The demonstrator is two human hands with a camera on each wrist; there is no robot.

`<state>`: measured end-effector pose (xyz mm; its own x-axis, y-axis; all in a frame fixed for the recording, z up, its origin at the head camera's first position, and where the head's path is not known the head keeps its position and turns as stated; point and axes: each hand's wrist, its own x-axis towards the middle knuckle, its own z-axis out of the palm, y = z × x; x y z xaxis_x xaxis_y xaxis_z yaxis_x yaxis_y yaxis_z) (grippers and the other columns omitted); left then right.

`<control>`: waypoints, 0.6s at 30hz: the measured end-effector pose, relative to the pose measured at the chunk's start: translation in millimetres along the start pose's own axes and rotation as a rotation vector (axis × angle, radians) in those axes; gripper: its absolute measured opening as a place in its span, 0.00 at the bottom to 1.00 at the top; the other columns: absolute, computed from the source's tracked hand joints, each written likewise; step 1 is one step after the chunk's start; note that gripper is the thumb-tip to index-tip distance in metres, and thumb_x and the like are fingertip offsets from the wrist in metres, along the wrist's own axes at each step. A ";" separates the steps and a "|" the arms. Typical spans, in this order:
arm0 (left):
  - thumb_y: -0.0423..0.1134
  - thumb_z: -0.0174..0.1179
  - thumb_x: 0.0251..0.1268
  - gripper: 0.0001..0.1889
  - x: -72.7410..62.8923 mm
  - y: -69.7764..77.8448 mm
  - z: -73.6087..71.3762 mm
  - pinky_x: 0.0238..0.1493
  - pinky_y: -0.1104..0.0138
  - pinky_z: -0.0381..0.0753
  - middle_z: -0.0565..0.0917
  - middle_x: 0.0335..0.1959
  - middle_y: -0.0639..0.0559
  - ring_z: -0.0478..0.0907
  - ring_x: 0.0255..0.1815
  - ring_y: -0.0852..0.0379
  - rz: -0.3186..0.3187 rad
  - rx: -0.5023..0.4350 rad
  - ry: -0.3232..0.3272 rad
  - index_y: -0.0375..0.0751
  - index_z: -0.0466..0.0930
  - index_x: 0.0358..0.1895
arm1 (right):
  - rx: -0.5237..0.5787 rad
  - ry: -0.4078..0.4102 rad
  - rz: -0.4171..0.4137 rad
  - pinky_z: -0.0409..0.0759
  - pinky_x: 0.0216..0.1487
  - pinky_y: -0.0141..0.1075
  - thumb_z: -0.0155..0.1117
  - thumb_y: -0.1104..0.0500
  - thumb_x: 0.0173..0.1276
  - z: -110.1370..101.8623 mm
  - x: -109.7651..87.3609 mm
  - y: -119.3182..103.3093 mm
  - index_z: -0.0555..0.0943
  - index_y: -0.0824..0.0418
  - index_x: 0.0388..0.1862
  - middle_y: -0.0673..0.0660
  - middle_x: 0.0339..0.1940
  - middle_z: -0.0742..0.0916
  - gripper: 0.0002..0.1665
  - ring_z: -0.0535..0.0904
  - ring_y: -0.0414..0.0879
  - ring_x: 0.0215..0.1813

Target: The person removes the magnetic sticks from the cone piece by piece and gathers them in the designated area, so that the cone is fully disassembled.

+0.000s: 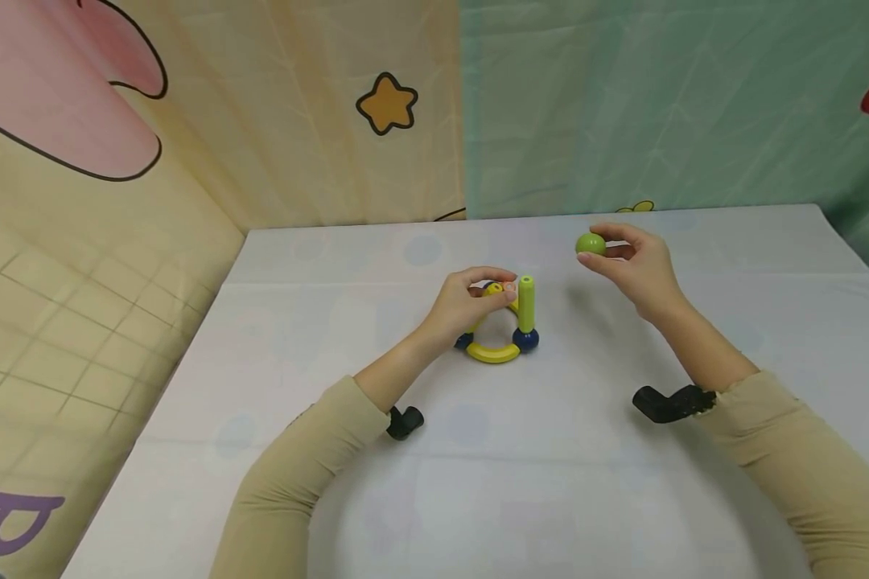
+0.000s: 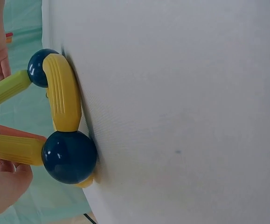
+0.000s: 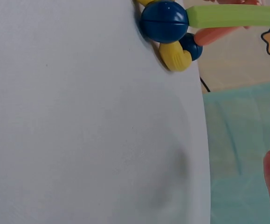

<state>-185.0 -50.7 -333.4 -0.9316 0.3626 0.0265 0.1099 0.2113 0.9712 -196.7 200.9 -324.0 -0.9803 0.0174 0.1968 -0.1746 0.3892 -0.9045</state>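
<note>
On the table stands a magnetic-toy frame: curved yellow pieces (image 1: 494, 354) join dark blue balls (image 1: 525, 341) into a ring at the bottom. Upright sticks rise from the balls, among them a light green stick (image 1: 526, 304), a yellow stick (image 2: 13, 148) and an orange-red stick (image 3: 214, 35). My left hand (image 1: 458, 307) is at the top of the frame, thumb and fingers pinching the orange-red stick near its upper end. Off to the right, my right hand (image 1: 643, 272) holds a green ball (image 1: 590, 244) in the air between thumb and fingertips, apart from the frame.
A white cloth covers the table (image 1: 434, 515), whose back edge meets a patterned curtain (image 1: 297, 121). Black camera mounts (image 1: 666, 404) stick out from both wrists, low over the cloth.
</note>
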 end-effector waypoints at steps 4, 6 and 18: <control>0.41 0.63 0.60 0.15 -0.8 -0.3 -0.6 0.36 0.69 0.72 0.78 0.51 0.55 0.75 0.38 0.54 -0.004 0.006 -0.012 0.44 0.81 0.50 | -0.021 0.017 0.033 0.74 0.37 0.21 0.68 0.56 0.60 -2.4 2.4 7.2 0.74 0.64 0.58 0.48 0.46 0.76 0.29 0.74 0.36 0.40; 0.41 0.63 0.60 0.15 -0.8 -0.8 -0.8 0.36 0.69 0.72 0.78 0.51 0.55 0.75 0.38 0.54 0.001 0.012 -0.014 0.44 0.81 0.50 | -0.034 0.020 0.044 0.74 0.37 0.20 0.68 0.56 0.60 -3.8 4.0 11.0 0.74 0.65 0.58 0.47 0.46 0.76 0.29 0.74 0.36 0.39; 0.42 0.62 0.61 0.15 -1.4 -1.1 -2.1 0.36 0.69 0.72 0.78 0.51 0.55 0.75 0.38 0.54 0.010 0.031 -0.029 0.44 0.80 0.51 | -0.200 -0.042 0.134 0.70 0.34 0.21 0.67 0.51 0.61 -7.2 17.7 49.4 0.73 0.65 0.60 0.62 0.56 0.76 0.32 0.71 0.33 0.39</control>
<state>-184.6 -53.4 -334.1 -0.9199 0.3910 0.0293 0.1307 0.2353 0.9631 -222.1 227.1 -362.5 -0.9972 0.0447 0.0601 -0.0248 0.5604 -0.8278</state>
